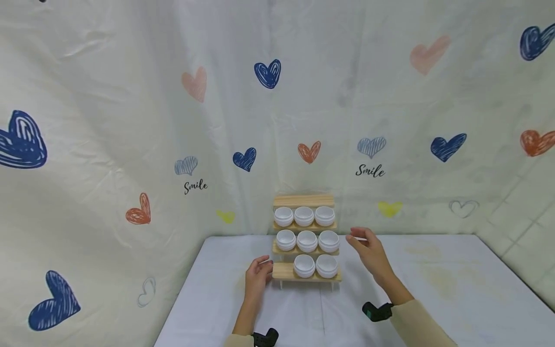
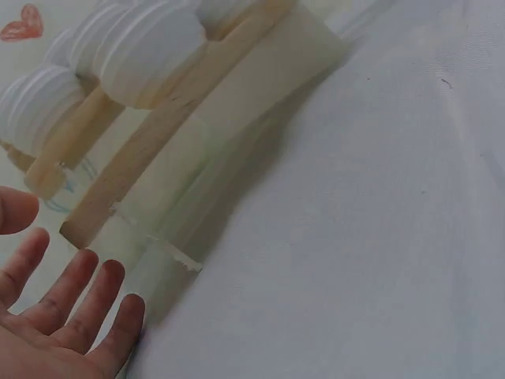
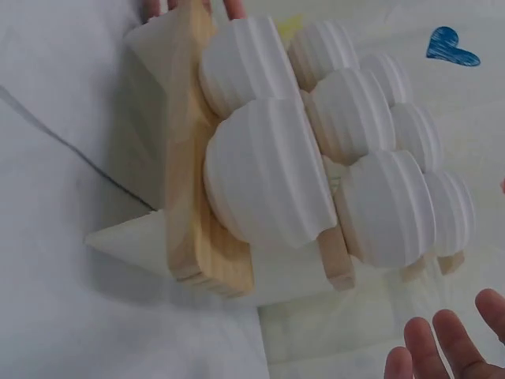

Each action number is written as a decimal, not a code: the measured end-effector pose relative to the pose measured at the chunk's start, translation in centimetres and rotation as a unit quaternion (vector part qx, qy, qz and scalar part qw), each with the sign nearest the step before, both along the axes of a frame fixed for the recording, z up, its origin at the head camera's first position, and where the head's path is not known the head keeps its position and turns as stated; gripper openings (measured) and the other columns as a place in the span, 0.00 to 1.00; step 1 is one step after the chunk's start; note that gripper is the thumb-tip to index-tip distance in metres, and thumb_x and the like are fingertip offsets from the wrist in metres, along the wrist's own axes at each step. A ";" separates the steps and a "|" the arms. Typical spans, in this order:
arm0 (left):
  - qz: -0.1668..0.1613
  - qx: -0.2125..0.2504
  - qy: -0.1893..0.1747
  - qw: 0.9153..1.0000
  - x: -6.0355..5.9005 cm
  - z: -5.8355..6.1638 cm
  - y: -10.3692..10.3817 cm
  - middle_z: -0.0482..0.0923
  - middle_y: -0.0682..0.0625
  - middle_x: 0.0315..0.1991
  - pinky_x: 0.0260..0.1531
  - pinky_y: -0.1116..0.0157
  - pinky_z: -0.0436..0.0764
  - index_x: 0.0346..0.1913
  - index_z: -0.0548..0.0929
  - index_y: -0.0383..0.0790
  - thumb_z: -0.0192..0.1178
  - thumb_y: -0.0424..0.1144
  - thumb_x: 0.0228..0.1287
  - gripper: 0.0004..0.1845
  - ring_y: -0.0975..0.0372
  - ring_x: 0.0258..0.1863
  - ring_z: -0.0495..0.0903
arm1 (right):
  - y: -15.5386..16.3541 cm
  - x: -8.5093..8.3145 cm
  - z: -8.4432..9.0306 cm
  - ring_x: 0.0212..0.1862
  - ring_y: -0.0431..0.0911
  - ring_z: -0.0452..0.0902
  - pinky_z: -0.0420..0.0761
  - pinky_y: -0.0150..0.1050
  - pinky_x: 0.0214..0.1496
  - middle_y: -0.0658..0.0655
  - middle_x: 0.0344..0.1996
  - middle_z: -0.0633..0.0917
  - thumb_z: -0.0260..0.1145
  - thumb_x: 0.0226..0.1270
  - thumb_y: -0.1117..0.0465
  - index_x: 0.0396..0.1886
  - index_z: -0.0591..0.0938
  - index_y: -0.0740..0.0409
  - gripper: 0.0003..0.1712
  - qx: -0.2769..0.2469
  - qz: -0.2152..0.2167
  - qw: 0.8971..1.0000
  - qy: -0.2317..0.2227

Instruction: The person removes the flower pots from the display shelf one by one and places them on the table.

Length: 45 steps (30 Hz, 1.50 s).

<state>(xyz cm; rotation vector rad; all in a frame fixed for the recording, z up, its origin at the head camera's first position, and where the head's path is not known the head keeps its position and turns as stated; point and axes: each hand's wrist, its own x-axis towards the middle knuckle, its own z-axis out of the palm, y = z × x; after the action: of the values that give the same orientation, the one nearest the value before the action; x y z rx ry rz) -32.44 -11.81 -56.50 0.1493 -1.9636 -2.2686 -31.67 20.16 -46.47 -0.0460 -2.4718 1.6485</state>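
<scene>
A tiered wooden stand stands on the table and bears several small white bowls. Two of them, a left bowl and a right bowl, sit on its lowest step; bare wood shows to their left. Three bowls sit on each of the two steps above. My left hand is beside the left end of the lowest step; in the left wrist view its fingers are spread and hold nothing. To the right of the middle step, my right hand hovers apart from the bowls, fingers loose and holding nothing.
A white cloth covers the table. Behind it hangs a pale curtain printed with hearts and "Smile" lettering. The stand's top step carries no bowl and is close to the curtain.
</scene>
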 end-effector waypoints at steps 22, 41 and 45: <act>-0.034 -0.022 0.010 0.999 -0.1 -2.1 0.4 0.82 0.42 0.54 0.46 0.72 0.79 0.56 0.83 0.34 0.65 0.31 0.64 0.17 0.61 0.49 0.76 | -2.7 -6.7 1.8 0.70 0.58 0.68 0.70 0.55 0.72 0.64 0.70 0.72 0.67 0.72 0.51 0.74 0.67 0.58 0.36 -0.125 0.024 0.992 -0.002; -0.085 -0.048 0.051 0.994 0.3 -1.9 0.2 0.78 0.34 0.63 0.50 0.74 0.79 0.64 0.77 0.27 0.64 0.34 0.69 0.23 0.60 0.55 0.78 | -2.2 -8.1 1.6 0.68 0.56 0.68 0.72 0.53 0.70 0.62 0.70 0.71 0.70 0.70 0.49 0.75 0.66 0.55 0.39 -0.064 0.073 0.995 0.000; -0.087 -0.045 0.045 0.994 0.4 -2.0 0.3 0.79 0.34 0.61 0.48 0.73 0.80 0.66 0.76 0.28 0.63 0.33 0.70 0.24 0.61 0.52 0.79 | -2.1 -8.2 1.3 0.67 0.56 0.68 0.73 0.51 0.68 0.62 0.69 0.72 0.70 0.70 0.49 0.75 0.66 0.56 0.39 -0.051 0.073 0.996 -0.005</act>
<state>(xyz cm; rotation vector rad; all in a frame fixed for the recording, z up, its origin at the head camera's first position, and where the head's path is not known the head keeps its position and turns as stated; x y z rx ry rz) -32.01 -11.55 -58.48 -0.1370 -2.1016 -2.2362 -39.90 18.03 -45.16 0.1163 -2.4481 1.8363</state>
